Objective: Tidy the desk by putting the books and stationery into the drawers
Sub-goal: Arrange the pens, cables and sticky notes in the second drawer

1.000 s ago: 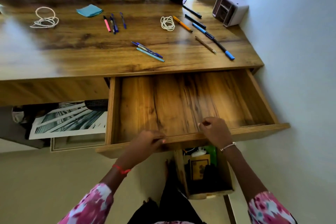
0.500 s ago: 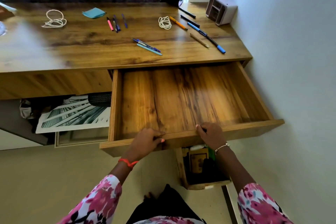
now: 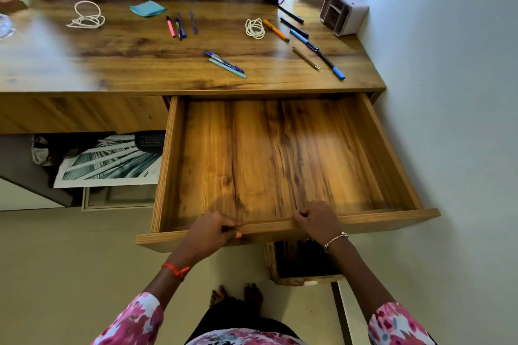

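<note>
The wooden drawer (image 3: 392, 148) on the desk's right side stands pulled far out, with nothing inside. My left hand (image 3: 210, 231) and my right hand (image 3: 315, 218) both grip its front panel, fingers curled over the top edge. On the desk top (image 3: 126, 59) lie a pink pen with dark pens (image 3: 178, 26), two blue pens (image 3: 227, 64), an orange pen (image 3: 276, 30), a blue marker (image 3: 318, 50), a brown pencil (image 3: 306, 58), black pens (image 3: 293, 19) and a blue sticky-note pad (image 3: 147, 8).
Two coils of white cord (image 3: 87, 15) (image 3: 255, 28) lie on the desk. A pale desk organiser (image 3: 344, 12) stands at the back right by the white wall (image 3: 448, 92). Under the desk sit a framed print (image 3: 109, 162) and a wooden crate (image 3: 302, 263).
The drawer has slid further out toward me, with both hands staying on its front edge. The view has shifted so the desk sits lower in frame.
</note>
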`<state>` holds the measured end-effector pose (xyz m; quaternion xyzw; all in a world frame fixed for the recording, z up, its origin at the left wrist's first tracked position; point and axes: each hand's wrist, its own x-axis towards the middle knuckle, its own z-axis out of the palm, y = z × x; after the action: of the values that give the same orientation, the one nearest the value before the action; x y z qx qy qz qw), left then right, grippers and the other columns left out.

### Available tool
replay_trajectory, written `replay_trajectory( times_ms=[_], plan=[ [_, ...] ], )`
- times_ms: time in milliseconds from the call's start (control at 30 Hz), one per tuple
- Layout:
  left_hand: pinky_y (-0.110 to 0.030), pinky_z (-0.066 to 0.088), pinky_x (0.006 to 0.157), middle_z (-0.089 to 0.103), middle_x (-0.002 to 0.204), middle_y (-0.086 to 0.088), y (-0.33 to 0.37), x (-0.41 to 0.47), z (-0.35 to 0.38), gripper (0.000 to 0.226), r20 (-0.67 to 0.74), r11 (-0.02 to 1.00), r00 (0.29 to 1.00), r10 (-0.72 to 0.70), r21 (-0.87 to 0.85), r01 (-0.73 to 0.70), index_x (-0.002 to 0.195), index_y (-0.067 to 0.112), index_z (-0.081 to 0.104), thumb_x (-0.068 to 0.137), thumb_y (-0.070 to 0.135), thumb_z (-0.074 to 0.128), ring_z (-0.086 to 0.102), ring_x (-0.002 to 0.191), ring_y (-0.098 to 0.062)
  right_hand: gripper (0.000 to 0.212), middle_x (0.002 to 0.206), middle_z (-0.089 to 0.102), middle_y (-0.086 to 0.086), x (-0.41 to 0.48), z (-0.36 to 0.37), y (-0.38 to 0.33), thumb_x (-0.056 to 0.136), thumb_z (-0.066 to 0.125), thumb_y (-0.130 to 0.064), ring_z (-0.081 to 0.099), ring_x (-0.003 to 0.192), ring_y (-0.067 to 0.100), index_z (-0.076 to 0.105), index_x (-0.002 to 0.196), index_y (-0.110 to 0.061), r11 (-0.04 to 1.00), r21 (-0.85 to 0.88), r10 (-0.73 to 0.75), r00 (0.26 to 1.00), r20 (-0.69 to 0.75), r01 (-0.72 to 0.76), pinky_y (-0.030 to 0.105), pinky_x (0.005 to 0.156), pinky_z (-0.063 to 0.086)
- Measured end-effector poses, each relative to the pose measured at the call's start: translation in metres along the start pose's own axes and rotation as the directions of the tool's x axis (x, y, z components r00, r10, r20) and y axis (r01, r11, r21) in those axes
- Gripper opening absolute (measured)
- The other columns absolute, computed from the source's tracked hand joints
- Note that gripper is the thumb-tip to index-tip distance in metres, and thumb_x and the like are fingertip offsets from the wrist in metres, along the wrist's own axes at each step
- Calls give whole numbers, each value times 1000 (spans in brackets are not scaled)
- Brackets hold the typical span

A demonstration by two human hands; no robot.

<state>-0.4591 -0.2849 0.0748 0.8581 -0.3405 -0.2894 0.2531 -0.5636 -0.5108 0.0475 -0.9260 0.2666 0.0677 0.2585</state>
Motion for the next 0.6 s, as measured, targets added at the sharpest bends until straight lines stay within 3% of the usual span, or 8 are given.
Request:
replay_trajectory(
  times_ms=[133,267,367,500,600],
  plan=[
    [-19,40,96,63,115,10,0,-10,6,34,60,1000,998,4,3,-4,120,22,60,86,24,62,53,102,1,34,75,62,7,-6,5,7,83,57,-37,56,71,15,70,78,-5,1000,3,14,999,44,-14,23,65,46],
    [-11,40,90,61,111,15,-1,-19,10,30,94,999,995,21,-51,-17,116,23,61,86,22,62,52,99,7,32,80,63,9,-15,5,9,82,61,-35,57,71,15,68,80,-4,999,33,33,997,66,-35,23,66,48],
    [-9,43,86,58,100,23,-2,-23,11,29,136,998,990,37,-57,-30,113,24,63,84,22,64,56,94,9,31,73,57,5,-22,3,10,83,61,-34,51,61,10,67,79,-4,998,48,39,995,89,-43,17,58,43],
    [-4,42,79,58,90,30,-1,-24,13,27,180,998,982,50,-33,-45,107,22,67,80,24,69,57,93,11,33,64,52,4,-26,1,13,82,61,-33,49,58,12,67,77,0,996,66,50,992,112,-58,24,60,45],
    [-5,44,76,61,86,26,3,-23,12,23,219,998,974,59,-28,-54,102,20,69,79,23,71,58,91,8,36,74,63,10,-27,2,15,82,61,-35,59,70,18,69,79,0,996,69,44,991,123,-53,28,68,50]
  ],
)
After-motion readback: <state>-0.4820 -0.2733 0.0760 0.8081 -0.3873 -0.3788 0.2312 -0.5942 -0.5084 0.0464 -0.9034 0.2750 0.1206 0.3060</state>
